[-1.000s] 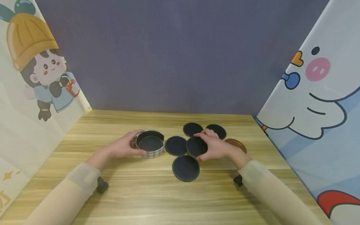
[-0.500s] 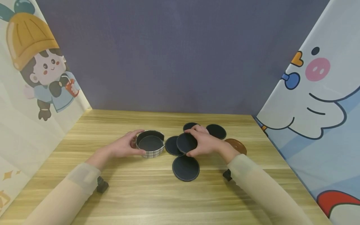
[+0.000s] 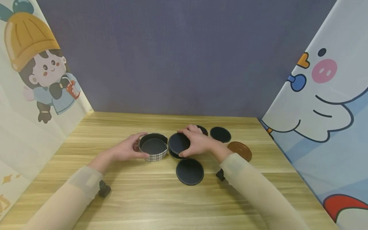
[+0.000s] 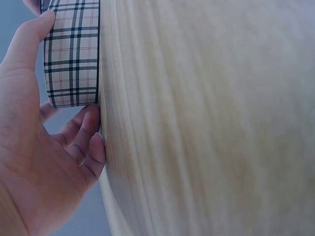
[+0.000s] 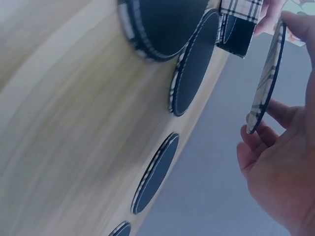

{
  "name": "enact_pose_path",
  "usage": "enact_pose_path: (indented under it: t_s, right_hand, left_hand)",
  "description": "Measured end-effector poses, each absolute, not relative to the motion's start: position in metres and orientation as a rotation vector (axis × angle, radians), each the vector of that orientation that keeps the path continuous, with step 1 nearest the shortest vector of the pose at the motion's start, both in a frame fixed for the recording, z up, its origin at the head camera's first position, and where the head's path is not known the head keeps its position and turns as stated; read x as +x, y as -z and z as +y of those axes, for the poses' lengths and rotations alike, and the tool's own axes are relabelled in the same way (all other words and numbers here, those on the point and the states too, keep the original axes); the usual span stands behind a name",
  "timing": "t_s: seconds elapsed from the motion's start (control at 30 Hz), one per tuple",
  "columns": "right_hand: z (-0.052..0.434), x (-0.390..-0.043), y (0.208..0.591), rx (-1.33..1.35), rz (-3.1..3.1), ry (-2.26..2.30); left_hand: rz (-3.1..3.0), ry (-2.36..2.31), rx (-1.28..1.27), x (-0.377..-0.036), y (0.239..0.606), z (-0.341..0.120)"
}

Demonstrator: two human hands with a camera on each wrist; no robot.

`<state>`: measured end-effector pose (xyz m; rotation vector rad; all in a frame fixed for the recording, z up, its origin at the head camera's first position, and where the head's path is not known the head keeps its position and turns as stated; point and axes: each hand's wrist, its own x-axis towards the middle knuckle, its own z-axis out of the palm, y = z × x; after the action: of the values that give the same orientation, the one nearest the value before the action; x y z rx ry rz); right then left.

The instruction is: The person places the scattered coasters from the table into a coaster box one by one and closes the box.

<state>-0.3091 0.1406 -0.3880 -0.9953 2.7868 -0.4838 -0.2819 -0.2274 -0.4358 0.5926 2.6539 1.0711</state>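
Observation:
My left hand point(image 3: 127, 149) grips the round coaster holder point(image 3: 156, 157) at its left side. The holder has a plaid outer wall point(image 4: 74, 54), a black inside and a notch on its right. In my right hand point(image 3: 199, 143) is a round black coaster point(image 3: 178, 143), pinched by its edge between thumb and fingers. The right wrist view shows this coaster point(image 5: 268, 76) raised off the table and tilted, its plaid underside visible. Below it a second coaster point(image 3: 174, 155) lies partly hidden, just right of the holder.
Another black coaster point(image 3: 189, 172) lies nearer to me. Two more rest at the back, one partly behind my right hand and one farther right point(image 3: 220, 134). A brown round disc point(image 3: 240, 150) lies by my right forearm. A grey panel point(image 3: 178, 64) stands behind the table.
My right hand has lifted the coaster from among the others and carried it left, over the coaster beside the holder. My left hand and the holder have stayed put.

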Motion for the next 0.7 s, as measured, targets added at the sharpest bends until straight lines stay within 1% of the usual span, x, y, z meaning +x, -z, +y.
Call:
enact_pose_path:
  t_s: [0.23, 0.7]
  right_hand:
    - [0.124, -0.314, 0.384, -0.99, 2.777, 0.511]
    - [0.084, -0.323, 0.38, -1.066, 2.763, 0.529]
  left_hand:
    - [2.648, -1.078, 0.587, -0.283, 0.437, -0.227]
    - [2.621, -1.095, 0.572, -0.283, 0.435, -0.228]
